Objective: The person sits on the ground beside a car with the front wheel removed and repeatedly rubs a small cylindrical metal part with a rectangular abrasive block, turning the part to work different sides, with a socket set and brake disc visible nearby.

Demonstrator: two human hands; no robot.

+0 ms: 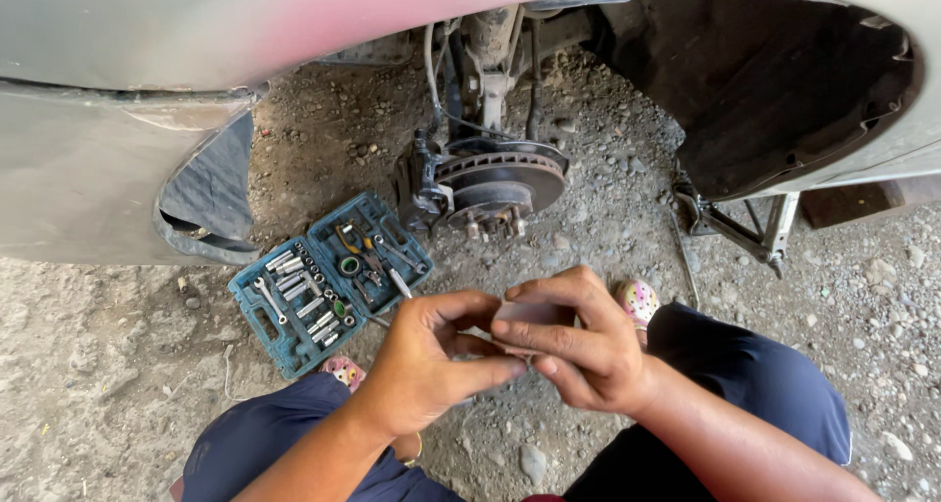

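Gravel and packed dirt (118, 365) cover the ground beneath a grey car body (196, 31), whose open wheel arch (774, 80) stands at the far right with the wheel off. Under the arch, the bare brake disc (500, 180) hangs on its hub with the caliper (421, 183) at its left edge, and the studs point toward the near side. Right of the disc, a scissor jack (745, 223) props the car. Left of the disc, an open blue socket set case (328, 281) lies on the gravel, its two halves filled with sockets, a ratchet and small wrenches. At the near middle, the person crouches in dark blue trousers (765, 375), with patterned footwear showing on either side of the hands. The left hand (421, 360) and the right hand (573, 340) meet in front of the knees, touching each other. Between them sits a small pale pinkish object (534, 313), mostly hidden; what it is cannot be told. The right hand curls over it with the fingers bent and the thumb below, pinching it, while the left hand's thumb and forefinger close against it from the left side. A thin yellow band shows at the left wrist.
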